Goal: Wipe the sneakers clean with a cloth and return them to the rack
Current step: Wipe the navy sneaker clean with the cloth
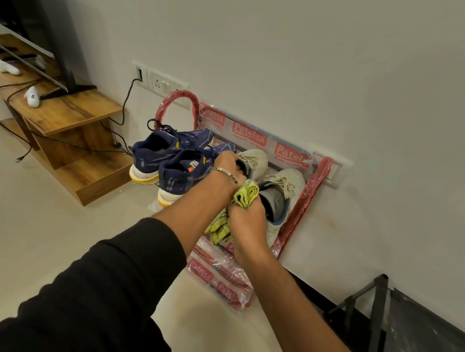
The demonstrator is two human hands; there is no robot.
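Note:
A red shoe rack (307, 194) wrapped in printed plastic stands against the wall. On it sit two navy sneakers (172, 144) at the left and two pale grey sneakers at the right. My left hand (227, 168) grips the collar of the left grey sneaker (255, 161). My right hand (247, 219) holds a bunched yellow-green cloth (246, 194) against the heel of the right grey sneaker (284, 186). More of the cloth hangs below my right palm.
A wooden TV unit (69, 120) with a screen (24, 51), cables and white controllers stands at the left. A wall socket plate (160, 82) with a plugged cable is above the rack. A black metal frame (376, 317) lies at the lower right along the wall.

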